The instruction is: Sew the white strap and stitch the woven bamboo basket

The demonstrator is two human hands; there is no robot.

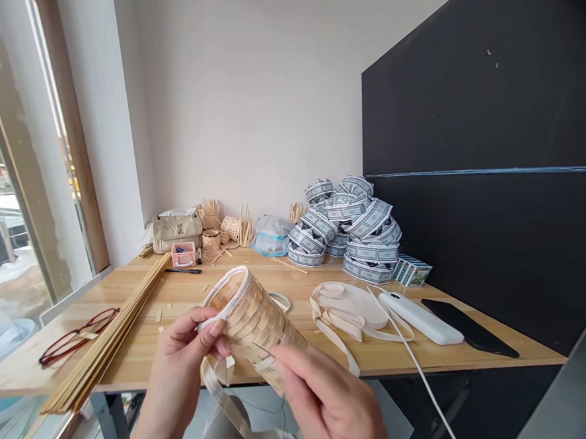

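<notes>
A small woven bamboo basket [264, 317] is tilted in front of me, its open mouth up and to the left. White fabric tape [241, 290] covers its rim. My left hand [196, 341] is closed on the taped rim, with thumb and fingers pinching it. A loose end of pale ribbon [225, 406] hangs below that hand. My right hand [328, 396] is closed in a pinch by the basket's lower side. A thin dark needle-like thing [262, 346] sticks out from its fingertips; its exact kind is hard to make out.
Long bamboo strips [116, 330] and red-framed glasses [79, 335] lie at left. Behind are a beige bag [177, 232], a pink box [183, 255] and patterned rolls [368, 231]. Coiled ribbon [346, 319], a white device [421, 317] with a cable and a black slab [468, 328] lie right.
</notes>
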